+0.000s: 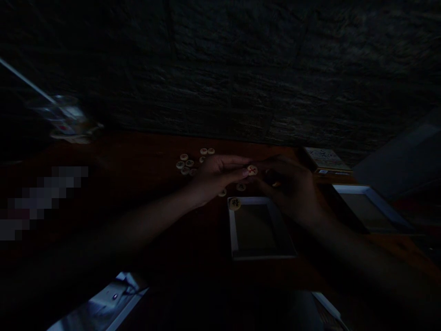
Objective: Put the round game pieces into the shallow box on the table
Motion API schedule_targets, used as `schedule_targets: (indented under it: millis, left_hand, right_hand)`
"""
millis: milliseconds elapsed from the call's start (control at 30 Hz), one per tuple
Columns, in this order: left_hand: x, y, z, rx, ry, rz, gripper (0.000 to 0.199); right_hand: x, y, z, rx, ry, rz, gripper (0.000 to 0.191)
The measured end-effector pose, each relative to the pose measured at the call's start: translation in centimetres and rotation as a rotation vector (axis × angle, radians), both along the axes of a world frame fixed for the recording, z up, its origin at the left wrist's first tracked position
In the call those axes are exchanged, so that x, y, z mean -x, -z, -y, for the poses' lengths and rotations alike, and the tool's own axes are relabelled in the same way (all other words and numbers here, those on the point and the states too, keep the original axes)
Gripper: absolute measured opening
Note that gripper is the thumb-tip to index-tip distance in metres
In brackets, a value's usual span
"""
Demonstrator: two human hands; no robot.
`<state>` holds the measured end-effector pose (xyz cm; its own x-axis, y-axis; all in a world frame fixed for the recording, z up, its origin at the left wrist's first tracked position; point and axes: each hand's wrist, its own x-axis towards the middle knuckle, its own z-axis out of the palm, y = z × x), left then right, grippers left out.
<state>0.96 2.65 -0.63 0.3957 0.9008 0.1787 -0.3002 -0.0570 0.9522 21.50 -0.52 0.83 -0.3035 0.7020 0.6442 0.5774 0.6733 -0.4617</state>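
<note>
My left hand (220, 177) is closed, with thumb and fingers around a round wooden xiangqi piece (252, 170) bearing a red character. Close against it from the right, my right hand (292, 186) is curled, its fingertips near the same piece. A small tan spot shows in the right palm; what it is I cannot make out. Below the hands, a xiangqi piece with a dark character (234, 204) rests on the corner of an open shallow box (233, 234). Another piece (241, 187) lies on the table just under my fingers, partly shaded.
Several xiangqi pieces (184, 157) lie on the dark wooden table (138, 151) behind my left hand. A patterned box (325, 158) and a second open tray (386, 209) stand at right. A clear cup with a straw (67, 115) is at far left. A stone wall (220, 69) rises behind.
</note>
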Motion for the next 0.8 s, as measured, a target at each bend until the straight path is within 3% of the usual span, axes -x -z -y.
schedule_targets:
  millis: [300, 667, 800]
  left_hand:
    - [0.1, -0.2, -0.1, 0.106, 0.013, 0.067, 0.027]
    - [0.2, -0.2, 0.3, 0.079, -0.014, -0.021, 0.027]
    - [0.3, -0.7, 0.2, 0.078, -0.041, -0.037, 0.021]
  right_hand:
    - [0.1, -0.4, 0.2, -0.007, -0.056, 0.047, 0.025]
    - [-0.2, -1.3, 0.4, -0.118, -0.093, 0.184, 0.019]
    - [-0.4, -1.9, 0.6, 0.071, -0.13, 0.195, 0.022]
